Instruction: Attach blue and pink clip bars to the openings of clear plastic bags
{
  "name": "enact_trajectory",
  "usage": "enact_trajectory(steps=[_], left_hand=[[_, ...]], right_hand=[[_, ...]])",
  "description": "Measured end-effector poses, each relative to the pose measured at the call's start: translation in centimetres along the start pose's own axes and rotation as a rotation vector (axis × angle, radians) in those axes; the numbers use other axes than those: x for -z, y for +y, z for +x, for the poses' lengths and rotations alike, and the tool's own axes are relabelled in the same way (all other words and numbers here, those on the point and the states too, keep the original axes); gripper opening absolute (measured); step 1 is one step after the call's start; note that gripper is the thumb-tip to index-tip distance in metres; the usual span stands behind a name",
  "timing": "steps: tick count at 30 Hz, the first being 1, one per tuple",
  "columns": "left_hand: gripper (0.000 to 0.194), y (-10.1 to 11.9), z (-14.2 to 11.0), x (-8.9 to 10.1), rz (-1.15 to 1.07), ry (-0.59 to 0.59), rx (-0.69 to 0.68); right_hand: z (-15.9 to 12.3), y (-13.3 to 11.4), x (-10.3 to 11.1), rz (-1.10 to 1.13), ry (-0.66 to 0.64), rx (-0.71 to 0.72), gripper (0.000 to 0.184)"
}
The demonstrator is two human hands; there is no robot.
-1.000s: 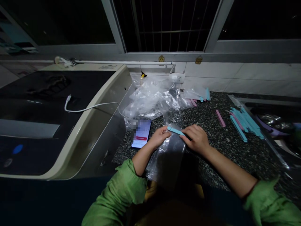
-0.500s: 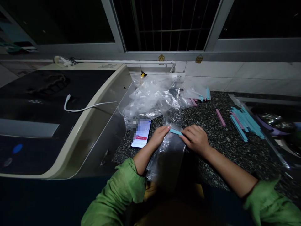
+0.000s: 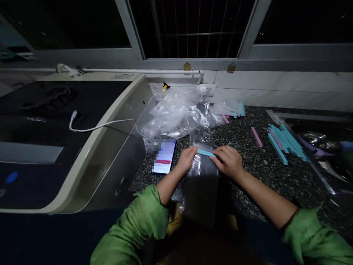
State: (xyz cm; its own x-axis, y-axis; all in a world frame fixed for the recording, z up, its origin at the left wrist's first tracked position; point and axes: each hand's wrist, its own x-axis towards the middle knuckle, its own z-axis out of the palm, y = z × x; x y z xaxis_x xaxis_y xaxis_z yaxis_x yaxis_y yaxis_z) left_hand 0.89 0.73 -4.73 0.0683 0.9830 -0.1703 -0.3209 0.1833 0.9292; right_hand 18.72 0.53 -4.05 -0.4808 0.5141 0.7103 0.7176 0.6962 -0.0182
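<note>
We find a thin light-blue plastic strip (image 3: 206, 152) lying across the top edge of a clear plastic bag (image 3: 202, 176), which rests flat on the dark speckled stone desk (image 3: 248, 147) directly in front of the person. The left hand (image 3: 186, 160) pinches the strip's left end between its fingertips; the right hand (image 3: 228, 162) has its grip closed on the right end — both press strip and bag mouth together. Green sleeves cover both forearms.

Just left of the left hand lies a lit smartphone (image 3: 163, 156), screen up. Behind the bag sits a crumpled heap of clear plastic bags (image 3: 179, 114) against the tiled wall. To the right, well apart from the hands, we note a bundle of light-blue strips (image 3: 285, 141) with a single pink strip (image 3: 256, 137) beside it. A white charging cable (image 3: 102, 126) runs across the dark-topped appliance (image 3: 55, 121) on the left.
</note>
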Motion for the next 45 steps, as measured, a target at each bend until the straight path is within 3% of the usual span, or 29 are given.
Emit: enact_trajectory(steps=[24,35,45], left_hand=[[0.043,0.16,-0.05,-0.29,-0.029,0.055,0.065],[0.051,0.17,0.14,-0.11,0.023,0.07,0.005],[0.044,-0.19,0.43,0.15,-0.018,0.084,0.003]], right_hand=[[0.09,0.14,-0.35,0.083,0.021,0.014,0.009],[0.17,0.4,-0.31,0.131,0.044,0.009,0.011],[0.7,0.32,0.43,0.208,0.091,0.022,0.009]])
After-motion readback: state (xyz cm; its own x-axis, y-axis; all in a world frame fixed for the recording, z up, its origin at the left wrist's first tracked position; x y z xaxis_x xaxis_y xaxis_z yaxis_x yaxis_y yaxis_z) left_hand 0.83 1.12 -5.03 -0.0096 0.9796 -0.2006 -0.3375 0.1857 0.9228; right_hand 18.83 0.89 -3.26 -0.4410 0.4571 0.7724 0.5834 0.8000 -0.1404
